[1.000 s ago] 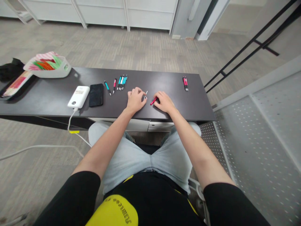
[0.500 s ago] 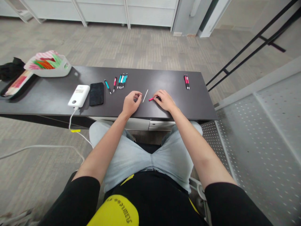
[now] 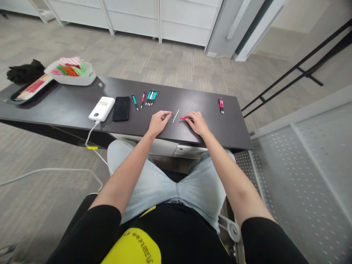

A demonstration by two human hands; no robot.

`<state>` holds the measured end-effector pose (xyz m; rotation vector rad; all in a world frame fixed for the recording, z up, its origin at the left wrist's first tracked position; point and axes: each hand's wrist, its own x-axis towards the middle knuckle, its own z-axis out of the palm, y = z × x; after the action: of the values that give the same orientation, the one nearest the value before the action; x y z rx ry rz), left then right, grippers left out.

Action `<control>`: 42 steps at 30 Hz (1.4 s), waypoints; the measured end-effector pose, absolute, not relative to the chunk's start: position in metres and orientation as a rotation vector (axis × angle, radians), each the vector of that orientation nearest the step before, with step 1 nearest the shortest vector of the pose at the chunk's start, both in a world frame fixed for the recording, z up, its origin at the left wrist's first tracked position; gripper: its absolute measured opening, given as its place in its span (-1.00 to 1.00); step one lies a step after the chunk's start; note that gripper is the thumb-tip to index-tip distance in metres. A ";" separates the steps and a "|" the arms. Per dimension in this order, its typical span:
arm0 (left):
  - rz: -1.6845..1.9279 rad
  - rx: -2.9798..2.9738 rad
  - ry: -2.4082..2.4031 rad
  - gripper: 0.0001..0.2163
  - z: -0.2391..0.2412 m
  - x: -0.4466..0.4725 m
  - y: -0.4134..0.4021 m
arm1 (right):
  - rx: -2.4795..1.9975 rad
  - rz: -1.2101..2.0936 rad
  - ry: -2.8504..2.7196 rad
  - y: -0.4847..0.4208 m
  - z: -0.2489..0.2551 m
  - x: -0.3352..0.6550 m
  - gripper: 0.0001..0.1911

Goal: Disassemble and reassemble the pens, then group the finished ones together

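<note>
My right hand point(image 3: 198, 124) holds a red pen barrel point(image 3: 183, 118) between thumb and fingers, its red end pointing left, low over the dark table point(image 3: 137, 126). A thin white stick, which looks like a pen refill point(image 3: 176, 116), lies slantwise on the table between my hands. To the left of it, my left hand point(image 3: 159, 123) has thumb and index fingertips pinched together. Something small seems to be at those fingertips, too small to name.
Left of my hands lie several teal, white and red pens point(image 3: 151, 98), a black phone point(image 3: 121, 109) and a cabled white power bank point(image 3: 101, 109). Farther left stand a white basket point(image 3: 74, 80) and a black tray point(image 3: 33, 93). Red pens point(image 3: 221, 105) lie at right.
The whole view has shifted and tilted with my head. The red barrel in my right hand now lies more level, and my left fingers have straightened into a flatter pinch.
</note>
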<state>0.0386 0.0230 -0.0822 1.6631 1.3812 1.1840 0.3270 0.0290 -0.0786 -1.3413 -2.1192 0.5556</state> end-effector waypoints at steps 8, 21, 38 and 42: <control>1.197 1.645 1.331 -0.92 -0.080 0.040 0.023 | -1.455 0.584 -1.868 0.023 -0.088 0.291 -0.76; 1.186 1.594 1.255 -0.90 -0.088 0.035 0.023 | -1.374 0.579 -2.028 0.016 -0.095 0.280 -0.81; 1.184 1.611 1.199 -0.87 -0.087 0.035 0.021 | -1.360 0.662 -1.971 0.010 -0.092 0.275 -0.81; 1.184 1.583 1.234 -0.77 -0.085 0.036 0.019 | -1.325 0.742 -1.878 0.011 -0.096 0.276 -0.73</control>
<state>0.0355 0.0194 -0.0854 1.5829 1.2336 1.1845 0.2756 0.0108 -0.0958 -1.3252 -1.8775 0.7420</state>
